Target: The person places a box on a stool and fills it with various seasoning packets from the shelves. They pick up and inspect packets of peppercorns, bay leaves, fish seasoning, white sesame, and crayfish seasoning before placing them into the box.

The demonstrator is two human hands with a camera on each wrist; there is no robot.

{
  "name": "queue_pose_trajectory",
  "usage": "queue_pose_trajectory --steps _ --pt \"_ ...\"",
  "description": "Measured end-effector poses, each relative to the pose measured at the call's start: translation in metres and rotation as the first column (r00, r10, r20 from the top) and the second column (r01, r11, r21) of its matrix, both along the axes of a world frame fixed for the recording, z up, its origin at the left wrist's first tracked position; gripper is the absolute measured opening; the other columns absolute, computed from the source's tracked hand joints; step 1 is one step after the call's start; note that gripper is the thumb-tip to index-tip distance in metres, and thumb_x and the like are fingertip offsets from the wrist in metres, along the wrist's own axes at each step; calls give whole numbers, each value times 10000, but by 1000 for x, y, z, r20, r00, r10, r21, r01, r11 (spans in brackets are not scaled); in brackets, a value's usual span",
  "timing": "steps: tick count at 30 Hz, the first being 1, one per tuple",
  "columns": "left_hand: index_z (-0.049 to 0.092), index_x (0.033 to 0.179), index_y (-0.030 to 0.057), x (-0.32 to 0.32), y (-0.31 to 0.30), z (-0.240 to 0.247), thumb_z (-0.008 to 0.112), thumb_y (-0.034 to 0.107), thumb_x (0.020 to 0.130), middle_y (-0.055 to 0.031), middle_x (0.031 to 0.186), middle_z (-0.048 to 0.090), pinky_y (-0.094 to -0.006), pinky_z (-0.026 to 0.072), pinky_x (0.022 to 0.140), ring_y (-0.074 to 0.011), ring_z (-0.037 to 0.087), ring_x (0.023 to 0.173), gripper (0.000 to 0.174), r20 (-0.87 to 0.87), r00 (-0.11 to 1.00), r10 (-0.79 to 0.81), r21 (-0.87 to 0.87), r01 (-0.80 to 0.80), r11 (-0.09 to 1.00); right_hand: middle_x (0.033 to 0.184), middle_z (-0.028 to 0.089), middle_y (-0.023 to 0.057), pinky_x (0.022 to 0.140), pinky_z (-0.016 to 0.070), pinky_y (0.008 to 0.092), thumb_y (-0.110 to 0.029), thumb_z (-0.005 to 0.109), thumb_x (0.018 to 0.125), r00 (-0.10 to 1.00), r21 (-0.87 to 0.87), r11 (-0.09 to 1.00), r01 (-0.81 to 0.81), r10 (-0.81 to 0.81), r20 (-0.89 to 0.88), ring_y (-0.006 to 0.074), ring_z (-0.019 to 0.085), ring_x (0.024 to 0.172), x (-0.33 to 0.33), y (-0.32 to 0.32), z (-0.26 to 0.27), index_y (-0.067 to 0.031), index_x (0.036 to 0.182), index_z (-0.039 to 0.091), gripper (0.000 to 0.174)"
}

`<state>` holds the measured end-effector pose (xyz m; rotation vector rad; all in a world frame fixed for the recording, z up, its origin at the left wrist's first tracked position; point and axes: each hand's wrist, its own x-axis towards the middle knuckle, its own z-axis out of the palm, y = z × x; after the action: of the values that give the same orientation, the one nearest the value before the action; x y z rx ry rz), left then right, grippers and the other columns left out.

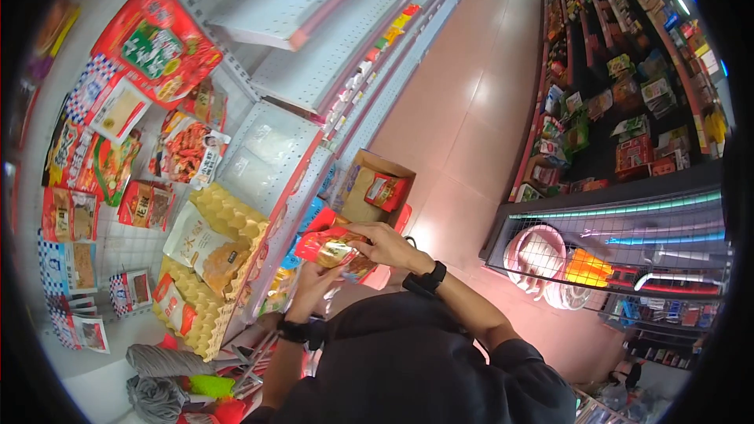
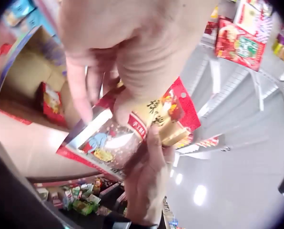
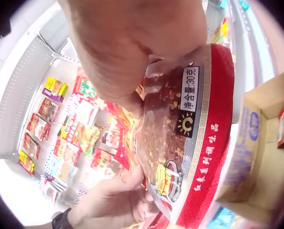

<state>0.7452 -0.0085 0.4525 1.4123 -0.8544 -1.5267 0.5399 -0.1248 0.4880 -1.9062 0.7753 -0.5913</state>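
Near the middle, I see shiny red-and-gold plastic packets [image 1: 336, 250] pinched by my left hand [image 1: 315, 281] and right hand [image 1: 386, 246]. If fingers loosen, the slippery packets could fall and miss the brown cardboard box [image 1: 362, 184] on the far side.

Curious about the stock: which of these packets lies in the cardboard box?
The untouched red packet inside the box; the gold-printed packet is in the left hand and right hand.
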Motion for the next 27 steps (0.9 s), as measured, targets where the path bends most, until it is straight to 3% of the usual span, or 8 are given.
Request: queue_pose_trajectory --steps 4,6,8,12,17,20,24,27 --pt "655 1130 -41 -60 -34 -77 659 91 933 -90 1065 697 -258 592 685 -166 702 882 237 -95 981 170 128 -157 979 1190 628 227 975 469 443 -201 632 938 970 265 949 169 -112 -217 402 599 1104 -51 -33 -20 -65 1470 404 595" --pt "665 1108 -51 -72 -56 -100 664 96 924 -92 1027 712 -281 583 715 -169 700 912 236 -87 952 293 126 -281 951 1287 582 207 999 455 442 -201 615 940 972 83 983 164 -147 -186 381 575 1158 -74 -45 -49 -54 1432 456 538" --pt "671 1082 -58 -73 -84 -113 663 116 916 -98 952 725 -339 567 734 -171 700 894 240 514 844 155 95 -236 967 1336 552 188 1004 455 433 -192 590 947 979 -28 996 86 -90 -183 359 565 1178 -102 -61 -75 -56 1382 513 462" --pt "668 1062 -38 -77 -142 -235 644 65 868 -250 964 691 -421 532 790 -390 685 901 220 711 634 304 -95 -342 935 1216 617 189 944 492 434 -121 568 925 953 115 986 124 -86 -290 378 608 1073 -148 -75 -74 -13 1190 610 290" --pt "678 1092 15 -106 -200 -317 620 -17 770 -232 1069 679 -428 492 942 -410 627 1063 329 611 670 420 -172 -406 898 1096 657 212 904 498 451 -78 571 901 874 157 968 194 -98 -477 404 622 1019 -200 -52 -88 -30 1132 647 248" --pt "634 1254 85 -122 -197 -367 628 -66 730 -196 1346 574 -388 434 1083 -347 529 1270 546 738 654 165 -64 -176 982 1083 659 214 859 522 443 -70 597 900 837 205 962 181 -42 -546 425 629 982 -228 -32 -95 -39 1126 649 234" --pt "465 1431 152 -133 -181 -358 461 300 997 -173 1436 498 -423 437 1071 -325 489 1316 459 744 658 -116 189 -41 981 1097 665 219 895 510 429 -51 588 904 837 237 971 27 107 -536 408 630 1048 -251 -31 -111 -20 1129 639 232" --pt "594 1222 145 -132 -160 -404 346 416 1014 -176 1214 623 -494 512 924 -361 634 1070 422 827 548 -127 122 45 991 1076 664 224 888 506 428 -55 579 914 847 236 970 -65 178 -500 394 633 1030 -240 -57 -105 -33 1150 634 243"
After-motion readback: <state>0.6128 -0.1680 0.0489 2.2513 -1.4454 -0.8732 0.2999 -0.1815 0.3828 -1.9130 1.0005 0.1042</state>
